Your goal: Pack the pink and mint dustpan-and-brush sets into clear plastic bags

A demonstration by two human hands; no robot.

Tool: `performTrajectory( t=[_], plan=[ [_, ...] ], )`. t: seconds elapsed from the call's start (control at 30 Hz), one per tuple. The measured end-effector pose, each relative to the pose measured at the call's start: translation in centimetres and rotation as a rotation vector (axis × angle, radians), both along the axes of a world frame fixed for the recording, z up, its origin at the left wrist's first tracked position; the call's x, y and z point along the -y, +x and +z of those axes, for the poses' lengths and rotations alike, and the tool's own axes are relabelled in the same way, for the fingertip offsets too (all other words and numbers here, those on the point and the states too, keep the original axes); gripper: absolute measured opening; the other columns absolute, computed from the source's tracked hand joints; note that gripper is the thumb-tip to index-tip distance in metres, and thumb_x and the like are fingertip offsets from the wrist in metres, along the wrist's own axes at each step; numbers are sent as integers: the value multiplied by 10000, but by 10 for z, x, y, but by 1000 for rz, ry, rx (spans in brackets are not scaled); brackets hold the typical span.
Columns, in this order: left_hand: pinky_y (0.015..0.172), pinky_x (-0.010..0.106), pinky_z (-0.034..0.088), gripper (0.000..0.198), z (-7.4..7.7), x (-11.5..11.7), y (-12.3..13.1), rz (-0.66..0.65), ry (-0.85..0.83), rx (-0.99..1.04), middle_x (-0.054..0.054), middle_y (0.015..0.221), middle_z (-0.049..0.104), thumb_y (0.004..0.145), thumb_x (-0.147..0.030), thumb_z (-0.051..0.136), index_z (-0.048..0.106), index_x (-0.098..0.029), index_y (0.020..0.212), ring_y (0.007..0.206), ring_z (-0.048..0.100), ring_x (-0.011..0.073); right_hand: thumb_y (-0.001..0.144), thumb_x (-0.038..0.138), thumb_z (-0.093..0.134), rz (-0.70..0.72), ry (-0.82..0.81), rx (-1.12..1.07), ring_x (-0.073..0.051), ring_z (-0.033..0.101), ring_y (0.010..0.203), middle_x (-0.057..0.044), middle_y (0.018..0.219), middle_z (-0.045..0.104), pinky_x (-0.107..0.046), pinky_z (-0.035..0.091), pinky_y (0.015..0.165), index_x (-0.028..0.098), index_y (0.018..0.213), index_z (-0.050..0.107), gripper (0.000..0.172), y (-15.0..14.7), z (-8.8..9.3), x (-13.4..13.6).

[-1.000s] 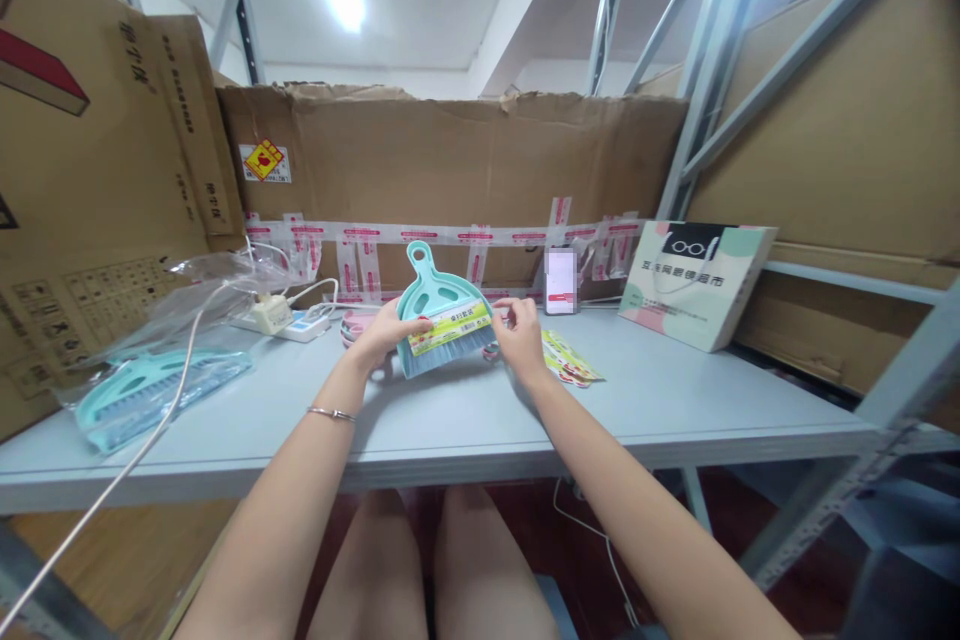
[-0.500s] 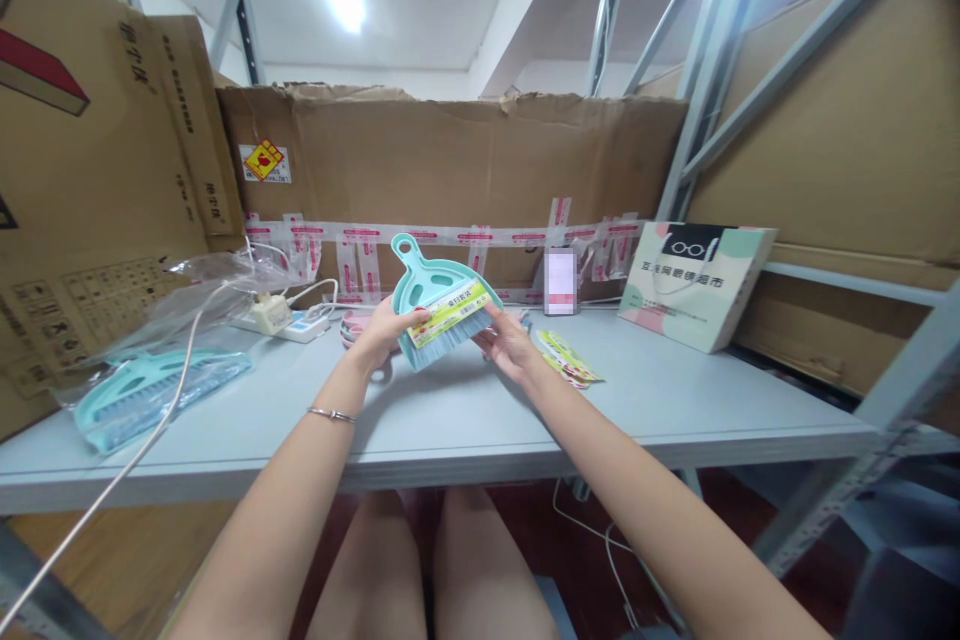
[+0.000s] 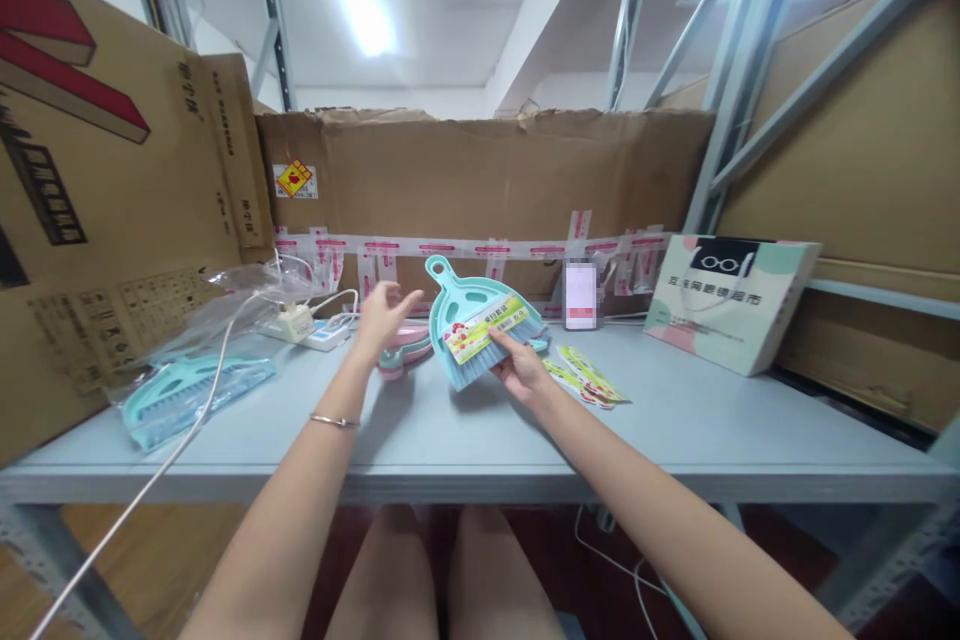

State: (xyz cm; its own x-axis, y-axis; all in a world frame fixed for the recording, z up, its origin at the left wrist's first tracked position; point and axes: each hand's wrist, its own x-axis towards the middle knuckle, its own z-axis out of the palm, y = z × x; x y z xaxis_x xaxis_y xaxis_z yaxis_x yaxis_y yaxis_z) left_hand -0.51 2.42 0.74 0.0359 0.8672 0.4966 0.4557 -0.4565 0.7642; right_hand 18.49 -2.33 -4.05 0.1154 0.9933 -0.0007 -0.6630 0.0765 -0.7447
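My right hand (image 3: 521,367) grips a teal dustpan (image 3: 448,305) with a blue-bristled brush set in it, thumb on the front and fingers behind. A yellow-green printed card (image 3: 487,327) wraps across the brush. The dustpan is tilted, handle up and to the left, above the table. My left hand (image 3: 388,318) is off the dustpan, just left of it, fingers apart and holding nothing. Behind the left hand lie stacked pink and teal dustpans (image 3: 409,348), partly hidden. To the right of the right hand, several loose printed cards (image 3: 587,377) lie on the table.
At the left lies a bagged teal dustpan and brush (image 3: 195,395), a white cable (image 3: 202,400) crossing it. A power strip (image 3: 319,332) sits behind. A phone (image 3: 580,295) stands against the large carton (image 3: 487,170); a glasses-print box (image 3: 731,305) stands right.
My left hand has let go of the dustpan and moved off to its left with fingers apart. My right hand keeps hold of it. The view has shifted slightly.
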Motion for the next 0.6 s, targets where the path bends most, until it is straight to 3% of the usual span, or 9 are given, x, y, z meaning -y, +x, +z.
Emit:
performTrajectory(
  t=[0.1, 0.17, 0.3, 0.37, 0.43, 0.53, 0.6],
  plan=[
    [940, 496, 370, 529, 22, -9, -46, 425, 212, -469, 197, 1200, 571, 748, -398, 631, 516, -124, 1186, 1133, 491, 345, 697, 102, 681, -24, -8, -27, -143, 671, 679, 13, 767, 724, -242, 558, 584, 195, 928, 624, 256, 1, 1, 0],
    [949, 570, 312, 548, 33, -17, -81, 619, 213, -793, 246, 1263, 515, 707, -272, 655, 511, -93, 1204, 1198, 408, 410, 702, 96, 673, -22, 5, -39, -142, 671, 669, 12, 760, 724, -238, 560, 571, 191, 925, 626, 247, 1, 2, 0],
    [911, 581, 298, 385, 44, -29, -137, 766, 69, -1086, 269, 1173, 573, 720, -115, 559, 585, -38, 1096, 1125, 455, 413, 702, 91, 670, -23, 0, -41, -138, 671, 646, 9, 745, 723, -230, 561, 552, 181, 905, 630, 226, 0, 2, -2],
    [880, 558, 316, 252, 48, -28, -152, 773, 52, -1120, 214, 1027, 650, 749, -72, 479, 649, -67, 936, 1040, 510, 362, 696, 94, 676, -27, -6, -40, -139, 673, 650, 7, 747, 724, -231, 564, 560, 181, 908, 630, 233, 2, 1, -2],
    [881, 545, 310, 234, 50, -19, -157, 724, 183, -1072, 145, 912, 682, 777, -72, 437, 667, -102, 805, 1007, 524, 308, 687, 95, 682, -36, -1, -45, -142, 675, 655, 4, 755, 725, -236, 566, 570, 180, 914, 627, 249, 4, 1, -2],
    [962, 518, 267, 273, 46, 4, -150, 523, 564, -815, 68, 962, 692, 847, -186, 426, 697, -177, 817, 1060, 514, 248, 673, 100, 690, -42, 42, -75, -154, 680, 677, 2, 786, 727, -256, 569, 593, 187, 935, 615, 286, 10, 1, -2],
    [992, 449, 305, 267, 33, 16, -140, 330, 688, -648, 46, 1021, 690, 857, -278, 452, 714, -232, 837, 1065, 527, 219, 673, 109, 687, -49, 61, -108, -162, 682, 682, 4, 796, 727, -272, 569, 600, 195, 954, 608, 304, 14, 1, -3]
  ],
)
